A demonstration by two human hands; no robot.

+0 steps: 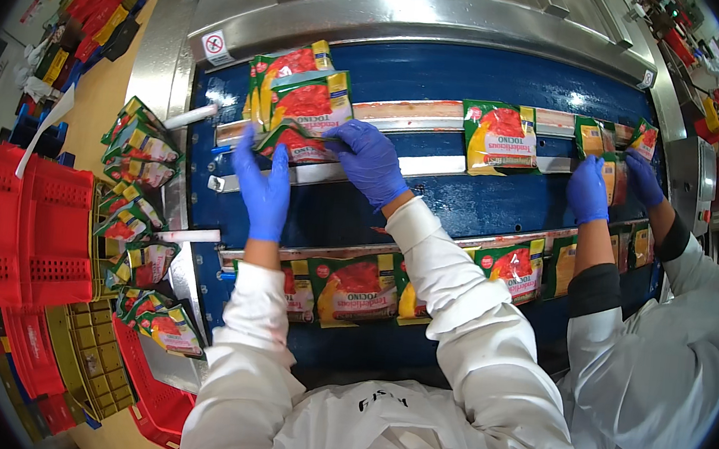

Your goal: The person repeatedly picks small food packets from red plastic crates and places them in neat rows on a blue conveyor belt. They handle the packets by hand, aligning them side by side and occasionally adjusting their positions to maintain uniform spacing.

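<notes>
My right hand [372, 165], in a blue glove, pinches the right edge of a green, red and yellow food pouch [296, 146] at the left end of the machine's far sealing bar. That pouch is partly bent. My left hand [261, 187], also gloved, is at its left side with thumb and fingers apart; whether a fingertip touches the pouch I cannot tell. Just beyond lie overlapping pouches of the same kind [311, 97]. Farther right on the same bar rests a single pouch [499, 137]. Beneath my forearms, a row of pouches [353, 289] lies along the near bar.
At the right, a co-worker's gloved hands [589, 190] handle pouches on the blue machine bed [414, 195]. Piles of pouches [142, 147] lie off the bed's left edge. Red crates [31, 219] and a yellow crate [96, 355] stand at the left. A steel lid [415, 9] spans the back.
</notes>
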